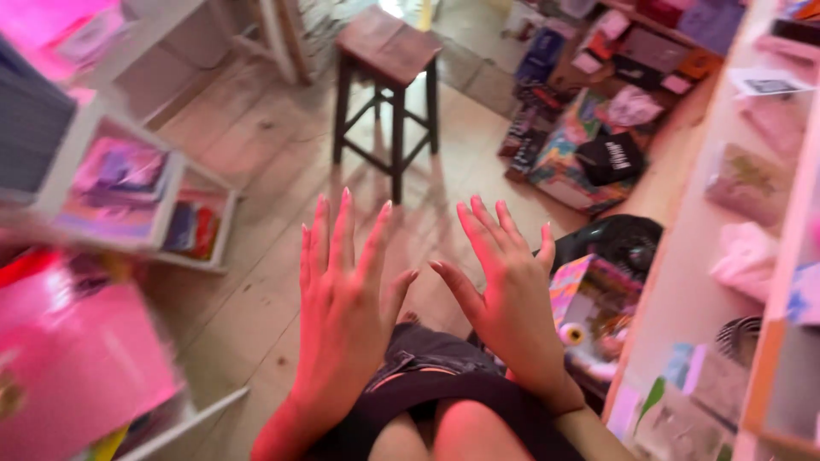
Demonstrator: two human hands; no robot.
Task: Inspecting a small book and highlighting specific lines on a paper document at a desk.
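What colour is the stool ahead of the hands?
Dark brown stool, reddish-brown seat; head view.

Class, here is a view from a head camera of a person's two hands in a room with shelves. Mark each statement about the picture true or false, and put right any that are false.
1. Both hands are spread open and hold nothing. True: the left hand and the right hand are empty, fingers apart.
2. The dark wooden stool lies tipped over. False: it stands upright on the pale plank floor.
3. The stool is beyond the fingertips. True.
4. The hands rest on the stool's seat. False: they are held up in the air, apart from it.
5. A black fan sits on the floor, nearer the right hand. True.
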